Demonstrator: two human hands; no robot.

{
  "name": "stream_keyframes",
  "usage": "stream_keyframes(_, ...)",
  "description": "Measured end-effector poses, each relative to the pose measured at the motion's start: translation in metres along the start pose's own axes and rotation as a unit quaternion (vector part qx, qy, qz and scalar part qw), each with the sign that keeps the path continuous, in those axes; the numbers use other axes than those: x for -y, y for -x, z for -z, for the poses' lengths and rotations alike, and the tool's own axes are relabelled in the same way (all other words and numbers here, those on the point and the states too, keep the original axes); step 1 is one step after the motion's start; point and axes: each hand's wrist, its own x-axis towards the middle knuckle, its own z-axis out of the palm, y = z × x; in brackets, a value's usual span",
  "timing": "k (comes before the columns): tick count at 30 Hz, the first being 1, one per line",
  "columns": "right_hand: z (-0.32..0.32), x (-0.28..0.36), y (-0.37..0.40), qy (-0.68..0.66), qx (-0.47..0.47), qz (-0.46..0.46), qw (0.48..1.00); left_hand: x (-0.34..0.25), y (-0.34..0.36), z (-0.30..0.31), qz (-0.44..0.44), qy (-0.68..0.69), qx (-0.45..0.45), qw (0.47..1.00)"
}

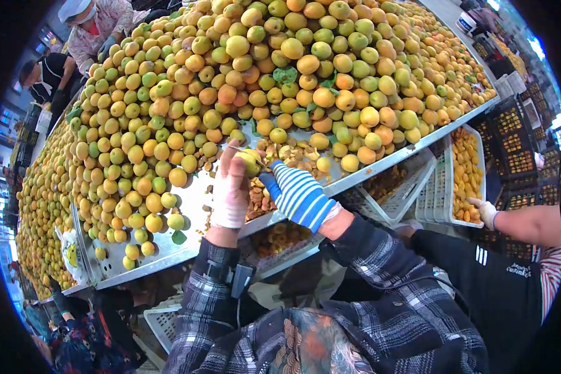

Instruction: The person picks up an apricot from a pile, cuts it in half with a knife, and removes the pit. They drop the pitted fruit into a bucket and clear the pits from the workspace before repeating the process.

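My left hand (229, 190), in a pale glove with bare fingertips, is closed around a yellow-green apricot (249, 162) just above the metal table's front edge. My right hand (299, 194), wearing a blue-and-white striped glove, is closed against the right side of that fruit. Whatever it grips is hidden by the fingers. Behind both hands lie cut apricot pieces (290, 153). Brownish pieces or pits (259, 198) show between my wrists. A large heap of whole apricots (237, 75) rises beyond.
The metal table (196, 194) has a raised front rim. Below it stand a crate of cut fruit (277, 240) and another slanted crate (411, 187). To the right, a co-worker's gloved hand (485, 212) touches a white crate (435, 190) of orange fruit. Other people work at the left.
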Motion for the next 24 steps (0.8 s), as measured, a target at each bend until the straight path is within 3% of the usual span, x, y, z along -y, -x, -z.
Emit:
stream_keyframes(1, 0.001, 0.002, -0.002, 0.004, 0.001, -0.004, 1.0, -0.002, 0.001, -0.006, 0.0, 0.0, 0.003, 1.0)
stream_keyframes(3, 0.006, 0.006, -0.005, 0.008, 0.014, -0.032, 0.999, -0.006, 0.005, -0.015, 0.125, 0.239, -0.024, 0.963)
stream_keyframes(4, 0.009, 0.008, -0.006, 0.013, 0.03, -0.056, 0.998, -0.001, 0.001, -0.011, 0.166, 0.296, -0.018, 0.94)
stream_keyframes(7, 0.001, 0.003, -0.006, 0.029, 0.012, -0.047, 0.998, 0.009, 0.0, -0.011, 0.114, 0.254, -0.016, 0.96)
stream_keyframes(9, 0.003, 0.001, -0.006, 0.033, 0.039, -0.06, 0.997, -0.004, 0.001, -0.003, 0.126, 0.237, -0.014, 0.963)
stream_keyframes(11, 0.002, 0.001, -0.004, 0.044, 0.049, -0.061, 0.996, -0.016, -0.003, 0.0, 0.03, -0.04, 0.022, 0.998)
stream_keyframes(12, -0.001, -0.004, -0.005, 0.052, 0.06, -0.054, 0.995, -0.021, -0.002, -0.003, 0.037, -0.098, 0.008, 0.994)
stream_keyframes(17, -0.007, -0.009, -0.005, 0.027, 0.053, -0.039, 0.997, 0.009, -0.001, 0.011, 0.013, -0.042, -0.021, 0.999)
stream_keyframes(19, -0.007, -0.008, -0.007, 0.051, 0.036, -0.045, 0.997, 0.013, 0.0, 0.014, 0.178, 0.225, -0.109, 0.952)
stream_keyframes(20, -0.005, -0.007, -0.007, 0.04, 0.009, -0.027, 0.999, 0.011, 0.0, 0.013, 0.193, 0.251, -0.046, 0.947)
stream_keyframes(24, -0.002, -0.002, -0.007, 0.069, 0.042, -0.037, 0.996, 0.019, -0.001, 0.006, 0.182, 0.267, -0.037, 0.946)
